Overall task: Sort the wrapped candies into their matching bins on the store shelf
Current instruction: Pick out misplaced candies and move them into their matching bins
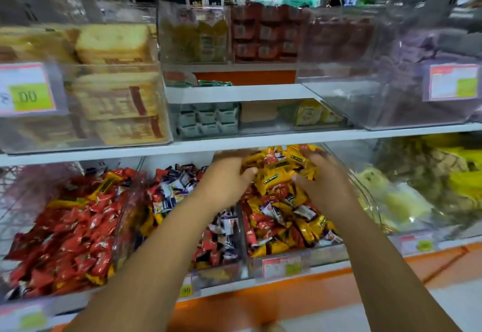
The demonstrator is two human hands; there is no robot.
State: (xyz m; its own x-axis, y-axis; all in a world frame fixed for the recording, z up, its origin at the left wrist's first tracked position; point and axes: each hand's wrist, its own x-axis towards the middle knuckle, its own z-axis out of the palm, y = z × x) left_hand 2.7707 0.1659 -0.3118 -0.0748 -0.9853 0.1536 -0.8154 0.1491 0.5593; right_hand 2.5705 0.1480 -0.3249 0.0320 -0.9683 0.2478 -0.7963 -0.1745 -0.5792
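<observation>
Left hand (228, 177): fingers and thumb curled round a bunch of yellow candies (273, 179) at the far end of the right bin (326, 252).
Right hand (324, 185): fingers bent over the same heap with the tips buried among the wrappers. I cannot tell whether they have closed on any.
Where the candies lie: 3 clear bins stand side by side on the lower shelf. The left bin (122, 237) is mostly red candies (78, 227). The middle bin (216, 274) is mostly dark-and-white candies (172, 188). The right bin is a mix, with yellow heaped far and stray red pieces (263, 224) and dark ones near.
Risk, spill: the wrappers look glossy and loose. A wide 2-handed scoop would likely shed pieces from its edges as it lifts, and they could fall into the middle bin or over the near wall.
Risk, wrong sort: red and dark pieces lie touching the yellow ones, so a big handful may carry strays along and only move the mix elsewhere.
Risk, knock: the upper shelf edge (234, 146) sits just above the knuckles. Lifting straight up could bump it and jolt the grip loose.
Risk, bin shift: pushing far into the heap may slide the bin back or tilt it.
Safer course: smaller handfuls, drawn toward the near side before they are raised.
</observation>
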